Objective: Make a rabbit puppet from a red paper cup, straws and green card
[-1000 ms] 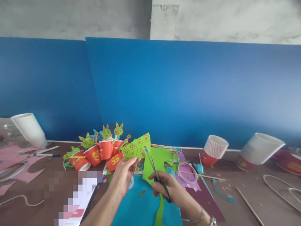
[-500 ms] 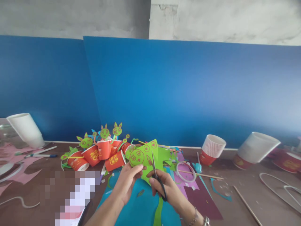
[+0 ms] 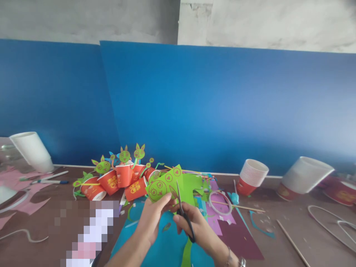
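My left hand pinches a sheet of green paper by its lower edge. A round face, circles with hearts and a pointed ear shape are drawn on it in dark reddish lines. My right hand is closed around the black handles of a pair of scissors, whose blades point up at the sheet's right side, near the ear drawing. Below the hands lies blue paper, bearing a small cut ear piece and a green strip.
Several red paper cups with green animal faces stand and lie at the left. A stack of cups is at the right, beside another wrapped stack. A tape ring lies on purple paper. A blue partition rises behind.
The green sheet has tilted and shifted slightly left and down in my left hand. The scissors have moved a little left and down, their blades still by the ear drawing.
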Available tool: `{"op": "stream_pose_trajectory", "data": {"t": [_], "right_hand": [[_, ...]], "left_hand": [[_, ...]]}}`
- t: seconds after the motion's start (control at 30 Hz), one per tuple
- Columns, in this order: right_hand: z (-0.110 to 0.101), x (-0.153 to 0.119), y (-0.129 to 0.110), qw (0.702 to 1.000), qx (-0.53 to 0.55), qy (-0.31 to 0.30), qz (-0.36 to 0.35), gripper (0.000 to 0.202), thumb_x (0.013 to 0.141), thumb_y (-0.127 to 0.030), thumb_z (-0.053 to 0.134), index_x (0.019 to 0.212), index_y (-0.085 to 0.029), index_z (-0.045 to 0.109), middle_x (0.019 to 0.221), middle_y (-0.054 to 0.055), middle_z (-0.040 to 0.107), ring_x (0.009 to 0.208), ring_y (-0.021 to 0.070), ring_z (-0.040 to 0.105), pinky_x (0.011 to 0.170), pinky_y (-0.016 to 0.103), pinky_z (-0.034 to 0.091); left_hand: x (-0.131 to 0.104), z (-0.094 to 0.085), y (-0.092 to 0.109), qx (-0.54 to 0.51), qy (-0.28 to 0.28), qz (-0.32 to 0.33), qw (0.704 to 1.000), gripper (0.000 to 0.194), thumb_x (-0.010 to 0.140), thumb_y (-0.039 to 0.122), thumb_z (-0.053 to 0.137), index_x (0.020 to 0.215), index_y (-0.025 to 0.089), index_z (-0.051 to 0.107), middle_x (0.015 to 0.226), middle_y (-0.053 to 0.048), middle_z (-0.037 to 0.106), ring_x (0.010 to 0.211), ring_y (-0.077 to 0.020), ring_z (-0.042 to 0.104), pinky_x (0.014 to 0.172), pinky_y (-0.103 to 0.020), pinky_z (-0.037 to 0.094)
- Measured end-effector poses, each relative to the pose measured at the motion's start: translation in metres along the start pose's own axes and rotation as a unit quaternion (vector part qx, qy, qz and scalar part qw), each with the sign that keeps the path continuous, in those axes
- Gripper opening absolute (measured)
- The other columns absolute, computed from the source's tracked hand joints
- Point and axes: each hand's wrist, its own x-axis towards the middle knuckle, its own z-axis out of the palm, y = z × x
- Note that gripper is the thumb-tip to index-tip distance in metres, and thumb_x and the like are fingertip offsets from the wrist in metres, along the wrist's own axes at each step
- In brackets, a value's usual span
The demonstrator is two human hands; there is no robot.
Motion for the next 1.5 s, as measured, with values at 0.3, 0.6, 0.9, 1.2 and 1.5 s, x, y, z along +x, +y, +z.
{"op": "stream_pose_trajectory", "data": {"t": [0.3,0.6,0.9,1.2,1.5], "right_hand": [[0.001,0.0003,0.0011,1.0,-0.007,0.012,-0.004,0.048,0.071,-0.061,0.065,0.085,-0.015,0.06,0.052,-0.004,0.051,0.047,0.0116,0.049,0.046,0.022,0.038],[0.0009,0.0008,0.0035,1.0,-0.004,0.022,-0.007,0.046,0.072,-0.061,0.065,0.08,-0.016,0.06,0.047,-0.007,0.046,0.043,0.0089,0.042,0.043,0.021,0.033],[0.0008,0.0006,0.0064,1.0,0.002,0.025,-0.002,0.054,0.071,-0.067,0.064,0.077,-0.014,0.061,0.042,-0.008,0.042,0.037,0.0068,0.035,0.038,0.02,0.026],[-0.003,0.0009,0.0021,1.0,0.005,0.009,0.022,0.054,0.068,-0.065,0.067,0.081,-0.013,0.063,0.041,-0.007,0.047,0.037,0.0071,0.038,0.038,0.02,0.026],[-0.0036,-0.0007,0.0021,0.999,-0.011,0.016,0.027,0.056,0.07,-0.068,0.064,0.079,-0.012,0.064,0.039,-0.008,0.042,0.035,0.0059,0.034,0.037,0.02,0.023]], "left_hand": [[-0.0006,0.0001,-0.0009,0.003,0.001,-0.007,1.0,0.034,0.061,0.033,0.08,0.087,0.014,0.07,0.082,-0.007,0.074,0.075,-0.022,0.068,0.071,-0.033,0.053],[0.0004,-0.0008,-0.001,-0.001,0.013,-0.003,1.0,0.038,0.059,0.032,0.082,0.09,0.013,0.071,0.084,-0.008,0.074,0.075,-0.0204,0.067,0.073,-0.032,0.053],[0.0012,-0.0001,0.0011,-0.003,0.016,0.009,1.0,0.047,0.058,0.031,0.082,0.1,0.014,0.07,0.088,-0.008,0.075,0.077,-0.0204,0.068,0.073,-0.03,0.053],[0.0026,-0.0027,0.0024,0.036,0.003,0.018,0.999,0.034,0.062,0.03,0.078,0.091,0.014,0.072,0.085,-0.007,0.075,0.074,-0.0194,0.066,0.071,-0.03,0.052],[0.006,-0.0058,0.0011,0.055,-0.02,0.028,0.998,0.043,0.065,0.03,0.076,0.104,0.015,0.069,0.087,-0.006,0.074,0.081,-0.0217,0.066,0.076,-0.032,0.052]]}}
